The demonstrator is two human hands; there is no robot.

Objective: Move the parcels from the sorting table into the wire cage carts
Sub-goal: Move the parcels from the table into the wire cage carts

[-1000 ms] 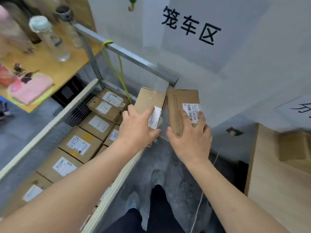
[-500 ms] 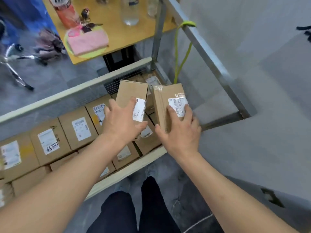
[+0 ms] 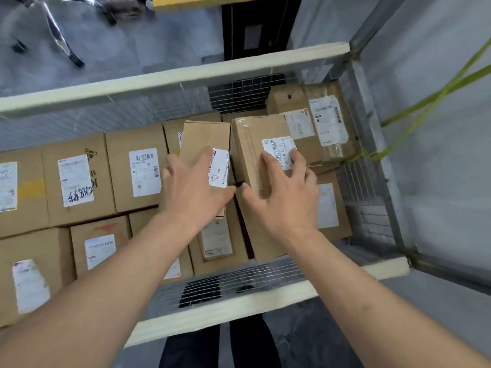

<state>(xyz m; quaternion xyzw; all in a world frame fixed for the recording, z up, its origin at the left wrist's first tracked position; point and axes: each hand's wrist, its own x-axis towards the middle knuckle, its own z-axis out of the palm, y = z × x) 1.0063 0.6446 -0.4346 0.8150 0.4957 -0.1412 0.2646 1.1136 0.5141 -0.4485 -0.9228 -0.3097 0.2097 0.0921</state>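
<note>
The left hand (image 3: 195, 187) grips a small brown parcel (image 3: 206, 140), fingers curled over its top and thumb along the labelled side; the right hand (image 3: 285, 192) holds a second parcel (image 3: 252, 144) the same way (fingertips on its barcode label). Both parcels sit side by side at frame centre, over the boxes (image 3: 136, 168) packed in the wire cage cart (image 3: 186, 78).

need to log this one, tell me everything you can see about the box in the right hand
The box is a small oblong parcel of plain brown cardboard with a clear tape strip along its top. A white barcode label sits on its upper face. The right hand grips it from above, fingers over the label. It is held over the boxes in the wire cage cart, beside the left hand's parcel.
</note>
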